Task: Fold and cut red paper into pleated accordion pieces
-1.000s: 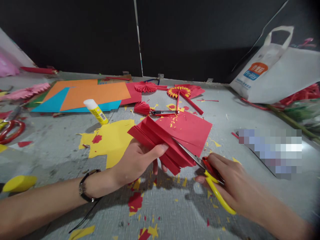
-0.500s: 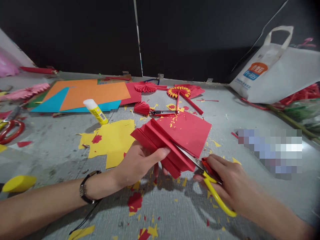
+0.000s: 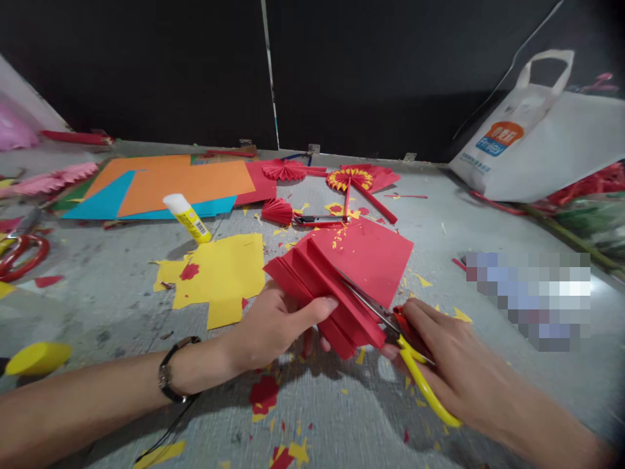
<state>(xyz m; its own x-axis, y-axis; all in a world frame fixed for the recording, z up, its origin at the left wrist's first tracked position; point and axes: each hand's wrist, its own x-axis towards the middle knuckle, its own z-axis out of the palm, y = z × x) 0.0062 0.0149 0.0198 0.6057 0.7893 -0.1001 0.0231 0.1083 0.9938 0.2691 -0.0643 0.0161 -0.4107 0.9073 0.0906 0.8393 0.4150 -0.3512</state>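
My left hand [image 3: 280,319] grips an accordion-folded red paper [image 3: 332,286], the thumb lying across its pleats and the other fingers mostly hidden beneath. In my right hand [image 3: 439,345] is a pair of scissors [image 3: 415,374] with yellow and red handles. Their blades lie along the right edge of the folded paper; whether they bite into it I cannot tell. Behind the blades, a flat red sheet [image 3: 381,251] rests on the table with yellow scraps on it. Yellow paper [image 3: 229,273] lies just left of the folded piece.
A glue stick [image 3: 188,218] stands tilted near orange sheets [image 3: 190,185] at the back left. A utility knife [image 3: 317,220] and pleated red fans [image 3: 284,170] lie farther back. Other scissors [image 3: 24,254] are far left, a white bag [image 3: 532,143] back right. Paper scraps litter the table.
The folded red paper and my left hand have shifted slightly right and toward me. The scissor blades look closer together along the paper's edge.
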